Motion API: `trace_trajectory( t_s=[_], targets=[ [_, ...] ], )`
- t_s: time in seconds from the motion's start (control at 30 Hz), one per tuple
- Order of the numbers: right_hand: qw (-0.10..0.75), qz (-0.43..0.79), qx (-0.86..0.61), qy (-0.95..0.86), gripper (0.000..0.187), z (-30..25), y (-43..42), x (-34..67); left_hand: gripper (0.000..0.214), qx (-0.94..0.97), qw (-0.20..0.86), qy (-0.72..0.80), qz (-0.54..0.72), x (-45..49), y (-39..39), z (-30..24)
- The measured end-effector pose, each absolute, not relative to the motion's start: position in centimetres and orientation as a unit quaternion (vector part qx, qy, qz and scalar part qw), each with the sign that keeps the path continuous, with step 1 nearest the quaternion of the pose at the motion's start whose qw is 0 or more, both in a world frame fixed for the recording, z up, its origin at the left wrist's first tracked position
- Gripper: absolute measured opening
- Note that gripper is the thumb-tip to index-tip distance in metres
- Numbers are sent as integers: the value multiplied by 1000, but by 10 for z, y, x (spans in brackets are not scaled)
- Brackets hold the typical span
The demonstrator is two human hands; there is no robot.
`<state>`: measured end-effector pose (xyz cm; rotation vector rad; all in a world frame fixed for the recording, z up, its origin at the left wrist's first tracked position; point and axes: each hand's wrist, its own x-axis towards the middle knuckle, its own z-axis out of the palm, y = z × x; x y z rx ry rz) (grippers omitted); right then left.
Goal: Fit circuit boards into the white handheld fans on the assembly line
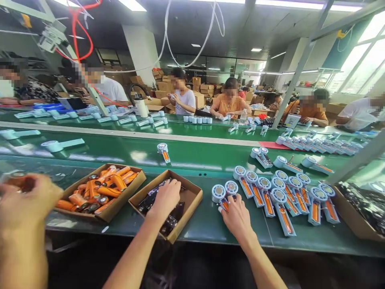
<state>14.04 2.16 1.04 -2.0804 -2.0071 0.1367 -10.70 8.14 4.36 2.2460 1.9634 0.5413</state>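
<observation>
My left hand (165,199) reaches into a small cardboard box (192,200) of dark circuit boards (173,218). Its fingers are curled down onto the boards, and what they grip is hidden. My right hand (236,216) rests on the green bench, fingers closed on a white handheld fan unit (221,196) with an orange battery showing in its open handle. That unit lies at the left end of a cluster of several similar open fan units (282,196).
A cardboard box of orange batteries (102,188) sits left of the board box. Another person's blurred hand (25,202) holding something orange is at far left. A box of dark parts (361,208) stands at right. Fan units ride the green conveyor (120,150); several workers sit opposite.
</observation>
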Motion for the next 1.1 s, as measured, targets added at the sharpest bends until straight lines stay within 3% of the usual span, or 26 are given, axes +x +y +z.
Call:
trace_trajectory(
  t_s=[0.13, 0.37, 0.5, 0.6, 0.7, 0.83, 0.93, 1.1],
  targets=[
    [180, 60, -690, -699, 41, 2, -8, 173, 26, 766, 58, 630, 115, -105, 109, 37],
    [287, 79, -620, -726, 24, 22, -42, 201, 22, 785, 43, 608, 112, -109, 112, 47],
    [217, 41, -539, -813, 27, 28, -17, 168, 25, 760, 4, 624, 178, -111, 103, 63],
    [119, -23, -534, -837, 26, 25, 11, 148, 28, 678, 1, 650, 343, -97, 74, 71],
    [88, -42, -525, -845, 24, 18, 25, 145, 21, 566, 201, 595, 533, -65, 30, 60],
    [117, -24, -521, -845, 21, 10, 18, 155, 38, 456, 434, 553, 546, -19, -16, 19],
    [137, 5, -534, -834, 24, 8, 9, 162, 38, 453, 494, 549, 500, 0, -26, -6],
    [237, 97, -527, -810, 24, 3, -1, 170, 45, 471, 488, 549, 488, 1, -22, -18]
  ],
)
